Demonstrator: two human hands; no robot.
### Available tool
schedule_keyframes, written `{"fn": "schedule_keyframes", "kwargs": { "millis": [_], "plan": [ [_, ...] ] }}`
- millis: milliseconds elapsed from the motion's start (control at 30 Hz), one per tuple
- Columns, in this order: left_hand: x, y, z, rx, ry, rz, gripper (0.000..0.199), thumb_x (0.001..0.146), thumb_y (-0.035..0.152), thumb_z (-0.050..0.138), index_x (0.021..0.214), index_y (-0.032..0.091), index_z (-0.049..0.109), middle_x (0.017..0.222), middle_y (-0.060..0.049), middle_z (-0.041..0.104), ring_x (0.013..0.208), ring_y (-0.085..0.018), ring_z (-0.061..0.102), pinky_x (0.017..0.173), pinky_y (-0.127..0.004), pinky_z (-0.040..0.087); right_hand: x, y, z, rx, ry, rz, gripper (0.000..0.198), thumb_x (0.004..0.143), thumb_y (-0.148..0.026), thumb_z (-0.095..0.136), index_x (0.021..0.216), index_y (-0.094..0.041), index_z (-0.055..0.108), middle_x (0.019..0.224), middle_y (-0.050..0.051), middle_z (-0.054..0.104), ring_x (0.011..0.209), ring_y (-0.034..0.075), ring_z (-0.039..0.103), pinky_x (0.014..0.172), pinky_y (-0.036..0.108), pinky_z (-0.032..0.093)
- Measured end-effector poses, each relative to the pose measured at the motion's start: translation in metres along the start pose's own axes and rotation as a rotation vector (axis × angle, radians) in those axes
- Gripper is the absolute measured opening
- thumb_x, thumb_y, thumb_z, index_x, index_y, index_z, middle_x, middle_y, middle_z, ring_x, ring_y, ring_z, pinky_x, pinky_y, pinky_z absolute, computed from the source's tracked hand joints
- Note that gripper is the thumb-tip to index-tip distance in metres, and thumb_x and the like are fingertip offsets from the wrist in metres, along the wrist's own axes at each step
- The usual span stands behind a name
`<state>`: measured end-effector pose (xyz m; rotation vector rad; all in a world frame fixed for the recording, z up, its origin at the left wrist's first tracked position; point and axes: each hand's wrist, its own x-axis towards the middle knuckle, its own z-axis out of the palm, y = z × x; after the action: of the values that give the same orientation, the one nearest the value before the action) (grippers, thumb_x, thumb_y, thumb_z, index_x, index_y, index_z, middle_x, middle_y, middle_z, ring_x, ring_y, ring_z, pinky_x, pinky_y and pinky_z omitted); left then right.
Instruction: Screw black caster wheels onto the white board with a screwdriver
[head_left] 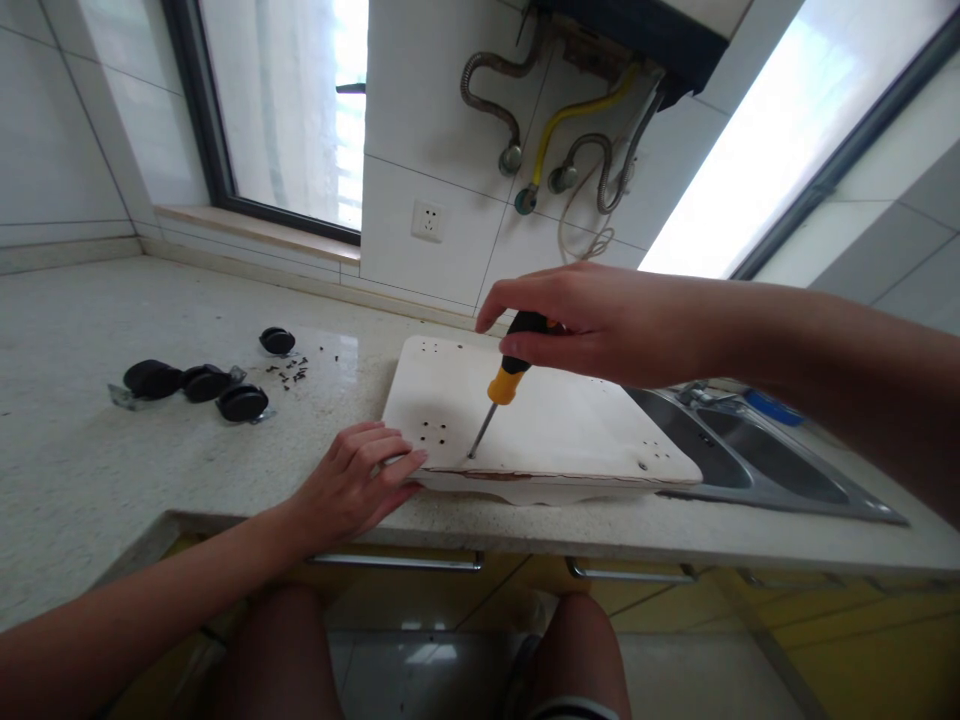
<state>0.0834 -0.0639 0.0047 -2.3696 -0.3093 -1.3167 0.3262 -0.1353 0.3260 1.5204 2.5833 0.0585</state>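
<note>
Beside the sink [862,500], the right grip [600,318] clasps a screwdriver [506,387], the left grip [356,482] a white panel [559,415].

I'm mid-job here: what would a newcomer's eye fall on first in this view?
Probably the yellow-and-black screwdriver in the right hand, its tip down near the near edge of the white panel, whose near-left corner the left hand holds. Next, four black casters around small screws, on the counter left of the panel. Then the yellow hose on the wall above.
</note>
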Motion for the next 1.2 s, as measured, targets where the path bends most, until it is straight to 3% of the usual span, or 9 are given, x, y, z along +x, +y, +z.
{"fn": "schedule_keyframes", "kwargs": {
  "millis": [100,267,400,533,600,833,1100,1200],
  "plan": [
    [0.001,0.000,0.001,0.008,0.002,0.006,0.039,0.102,0.018,0.082,0.138,0.013,0.065,0.123,-0.013,0.066,0.120,-0.030,0.063,0.109,-0.051,0.060,-0.003,0.005,-0.003,0.087,-0.018,-0.113,0.040,0.110,-0.044,0.054,0.143,-0.025,0.067,0.125,0.006,0.077,0.092,0.017,0.065,0.080,0.035,0.046],
    [0.000,-0.001,0.003,0.010,0.000,-0.009,0.040,0.102,0.018,0.081,0.139,0.014,0.065,0.123,-0.013,0.066,0.120,-0.030,0.064,0.111,-0.051,0.060,-0.005,0.003,-0.007,0.158,-0.055,-0.253,0.044,0.108,-0.029,0.057,0.151,-0.025,0.065,0.140,0.006,0.069,0.117,0.016,0.066,0.092,0.030,0.050],
    [-0.003,0.000,0.004,0.016,0.000,-0.020,0.040,0.104,0.018,0.079,0.140,0.016,0.065,0.124,-0.012,0.067,0.122,-0.029,0.064,0.112,-0.051,0.060,-0.003,-0.004,-0.005,0.100,-0.025,-0.188,0.041,0.106,-0.033,0.061,0.147,-0.028,0.066,0.131,0.004,0.072,0.102,0.016,0.068,0.084,0.033,0.049],
    [-0.001,0.000,0.001,0.021,-0.003,-0.011,0.038,0.104,0.019,0.079,0.139,0.016,0.065,0.123,-0.012,0.067,0.120,-0.029,0.064,0.111,-0.051,0.061,0.002,-0.006,0.002,-0.062,0.048,-0.026,0.040,0.103,-0.064,0.067,0.119,-0.029,0.070,0.096,0.001,0.078,0.078,0.017,0.063,0.071,0.035,0.039],
    [0.001,0.000,0.000,0.014,-0.004,-0.004,0.038,0.104,0.018,0.079,0.138,0.015,0.065,0.122,-0.012,0.067,0.120,-0.029,0.064,0.110,-0.051,0.061,0.005,-0.005,0.004,-0.119,0.067,0.025,0.044,0.101,-0.071,0.067,0.107,-0.028,0.069,0.087,0.001,0.076,0.073,0.017,0.060,0.068,0.035,0.034],
    [-0.001,0.000,0.001,0.001,-0.006,-0.008,0.041,0.102,0.017,0.081,0.140,0.014,0.065,0.123,-0.013,0.067,0.121,-0.030,0.063,0.112,-0.051,0.059,0.006,-0.002,0.003,-0.109,0.054,-0.012,0.035,0.101,-0.061,0.072,0.102,-0.026,0.071,0.088,-0.001,0.077,0.072,0.014,0.059,0.068,0.034,0.033],
    [-0.004,-0.001,0.003,-0.007,0.006,-0.013,0.047,0.097,0.016,0.086,0.140,0.014,0.066,0.123,-0.013,0.068,0.121,-0.030,0.065,0.114,-0.050,0.058,0.007,0.007,0.001,0.043,0.024,-0.246,0.019,0.102,-0.042,0.077,0.108,-0.024,0.078,0.101,-0.003,0.078,0.082,0.010,0.065,0.072,0.028,0.044],
    [-0.005,-0.001,0.001,-0.004,-0.002,-0.020,0.050,0.096,0.016,0.088,0.140,0.016,0.066,0.121,-0.012,0.070,0.120,-0.029,0.067,0.114,-0.049,0.059,0.008,0.012,-0.002,0.065,-0.003,-0.263,0.021,0.102,-0.044,0.077,0.109,-0.024,0.079,0.104,-0.002,0.079,0.082,0.010,0.066,0.073,0.028,0.045]
  ]
}}
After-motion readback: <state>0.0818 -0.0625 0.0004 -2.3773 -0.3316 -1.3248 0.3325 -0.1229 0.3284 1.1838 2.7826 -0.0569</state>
